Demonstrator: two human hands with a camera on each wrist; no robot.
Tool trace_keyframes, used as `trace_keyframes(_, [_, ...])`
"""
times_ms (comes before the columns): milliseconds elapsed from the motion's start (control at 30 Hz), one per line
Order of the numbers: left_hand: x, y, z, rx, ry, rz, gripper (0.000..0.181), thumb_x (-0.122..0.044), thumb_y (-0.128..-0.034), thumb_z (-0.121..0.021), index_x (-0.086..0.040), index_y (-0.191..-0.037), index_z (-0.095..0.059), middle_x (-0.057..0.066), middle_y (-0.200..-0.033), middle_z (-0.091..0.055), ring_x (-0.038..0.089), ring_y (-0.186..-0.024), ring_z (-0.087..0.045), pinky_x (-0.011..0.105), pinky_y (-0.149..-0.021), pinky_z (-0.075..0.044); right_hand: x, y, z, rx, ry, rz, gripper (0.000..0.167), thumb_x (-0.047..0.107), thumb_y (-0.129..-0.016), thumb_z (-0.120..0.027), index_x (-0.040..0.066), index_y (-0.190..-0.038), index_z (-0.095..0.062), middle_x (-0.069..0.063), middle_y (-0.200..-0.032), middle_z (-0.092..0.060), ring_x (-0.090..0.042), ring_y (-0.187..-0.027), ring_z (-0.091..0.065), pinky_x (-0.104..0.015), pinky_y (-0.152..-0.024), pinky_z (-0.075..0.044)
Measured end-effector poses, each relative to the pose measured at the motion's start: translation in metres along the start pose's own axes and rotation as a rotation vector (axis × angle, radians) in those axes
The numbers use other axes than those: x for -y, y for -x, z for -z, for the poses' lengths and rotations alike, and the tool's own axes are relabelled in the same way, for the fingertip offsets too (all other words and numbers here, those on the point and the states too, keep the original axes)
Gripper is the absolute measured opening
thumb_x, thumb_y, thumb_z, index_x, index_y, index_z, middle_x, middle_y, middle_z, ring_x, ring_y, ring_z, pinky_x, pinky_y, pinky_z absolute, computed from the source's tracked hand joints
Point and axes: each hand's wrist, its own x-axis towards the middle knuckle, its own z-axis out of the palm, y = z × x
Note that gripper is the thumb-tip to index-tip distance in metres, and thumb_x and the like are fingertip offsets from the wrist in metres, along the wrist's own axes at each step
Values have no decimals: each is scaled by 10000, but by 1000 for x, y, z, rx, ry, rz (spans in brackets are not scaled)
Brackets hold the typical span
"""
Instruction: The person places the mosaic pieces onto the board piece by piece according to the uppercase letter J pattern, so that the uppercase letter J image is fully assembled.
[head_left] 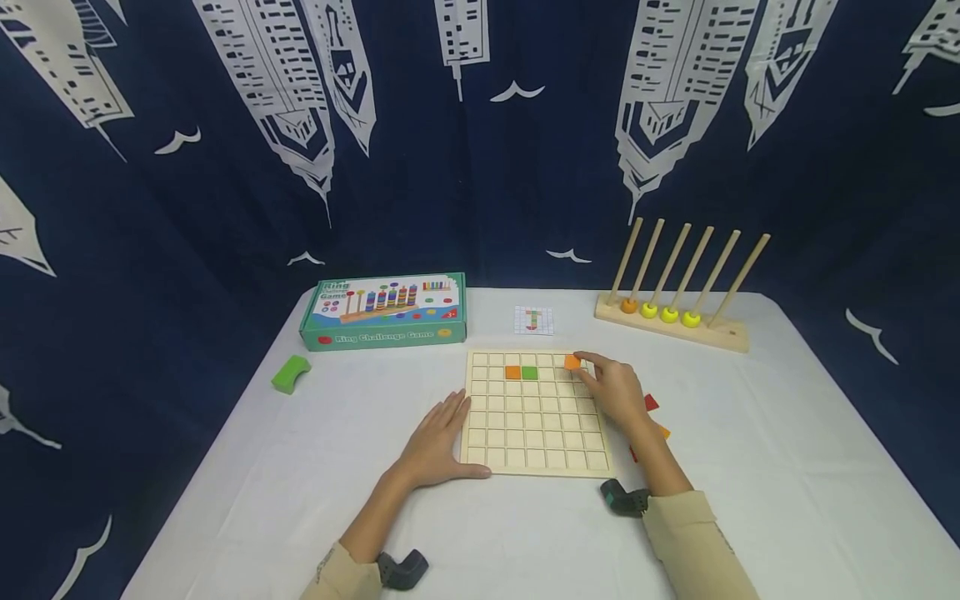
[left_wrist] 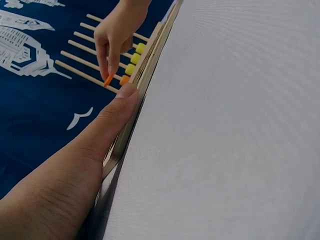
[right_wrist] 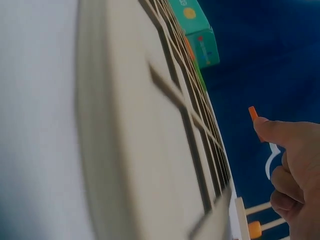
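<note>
A wooden grid board (head_left: 536, 425) lies flat on the white table. In its upper rows an orange square tile (head_left: 513, 372) and a green square tile (head_left: 529, 372) sit side by side. My right hand (head_left: 617, 390) pinches another orange tile (head_left: 572, 362) between thumb and fingertips, over the board's top right corner; the right wrist view shows this tile (right_wrist: 253, 114) held on edge, above the surface. My left hand (head_left: 438, 442) rests at the board's left side, fingers straight, with its thumb (left_wrist: 117, 107) along the near edge.
Red and orange pieces (head_left: 651, 402) lie right of the board, partly hidden by my right forearm. Behind stand a green game box (head_left: 386, 337), a small pattern card (head_left: 534, 321) and a peg rack (head_left: 678, 327) with orange and yellow beads. A green arch block (head_left: 290, 373) lies far left.
</note>
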Motion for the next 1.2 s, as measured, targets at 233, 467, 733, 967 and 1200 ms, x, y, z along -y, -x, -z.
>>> trace_keyframes(233, [0,0,0,-13,7,-14,1217,-846,-608,-512,-38,-1464,-207,87,-1532,-134,182,-1401,-70,364,-1122,-117,9,-5,-18,80,-32,3,329,272,-865,-662,79,-1131,-666,47,-472,-317,-93,-434,-235,-248,-388,-226])
trace_keyframes(467, [0,0,1,-35,7,-27,1209,-835,-611,-528,-24,-1456,-228,103,-1525,-160,207,-1399,-99,389,-1118,-143,11,-8,-29,157,-77,-26,307,237,-878,-646,80,-1142,-659,59,-437,-290,-82,-407,-205,-240,-376,-217])
trace_keyframes(733, [-1,0,1,-16,8,-10,1215,-841,-605,-524,-34,-1461,-219,98,-1528,-148,190,-1401,-79,368,-1122,-123,12,-10,-34,204,-59,-47,304,239,-880,-643,91,-1146,-658,50,-454,-340,-94,-412,-262,-244,-387,-247])
trace_keyframes(967, [-1,0,1,1,2,4,1220,-854,-602,-505,-52,-1469,-200,73,-1535,-125,163,-1401,-55,340,-1124,-97,11,-7,-30,182,-103,-53,352,249,-862,-665,100,-1180,-639,50,-456,-294,-105,-438,-223,-269,-421,-251])
trace_keyframes(1200, [-1,0,0,15,-11,13,1227,-862,-596,-496,-62,-1474,-186,60,-1538,-107,146,-1400,-32,328,-1124,-81,1,2,-13,139,-131,-49,355,257,-858,-672,93,-1171,-634,38,-485,-325,-94,-426,-247,-247,-389,-270])
